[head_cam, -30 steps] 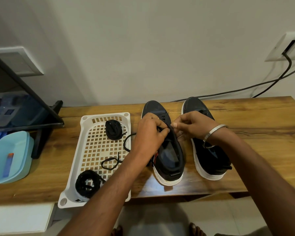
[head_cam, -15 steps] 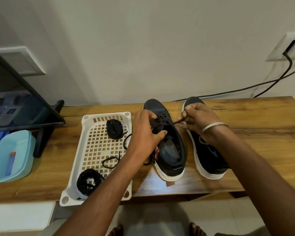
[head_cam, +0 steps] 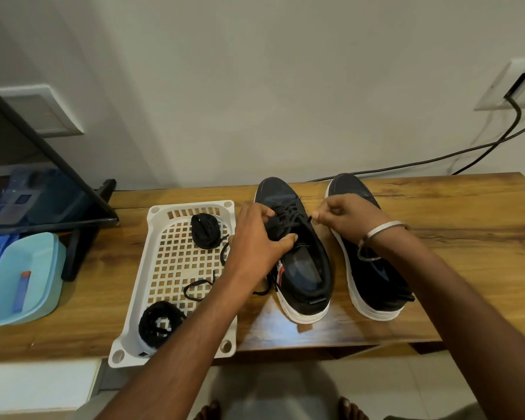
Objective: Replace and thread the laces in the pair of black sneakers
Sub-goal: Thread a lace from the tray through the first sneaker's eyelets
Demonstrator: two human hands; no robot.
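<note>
Black lace (head_cam: 288, 221) ran crosswise between both hands over the nearer sneaker (head_cam: 297, 256), whose length pointed away; left hand (head_cam: 256, 237) clenched the eyelet area, right hand (head_cam: 346, 219) pinched the lace end.

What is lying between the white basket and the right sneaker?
The left sneaker, gripped by the left hand, stands between the white basket and right sneaker, in the head view.

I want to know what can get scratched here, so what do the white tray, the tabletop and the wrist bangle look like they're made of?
White tray: looks like moulded plastic, matt, with a square-hole grid floor and rounded corners.
Tabletop: looks like wood or a wood-look laminate, with brown grain streaks and a slight sheen near the front edge.
Bangle: probably metal, silvery and glossy, on the right wrist.
</note>
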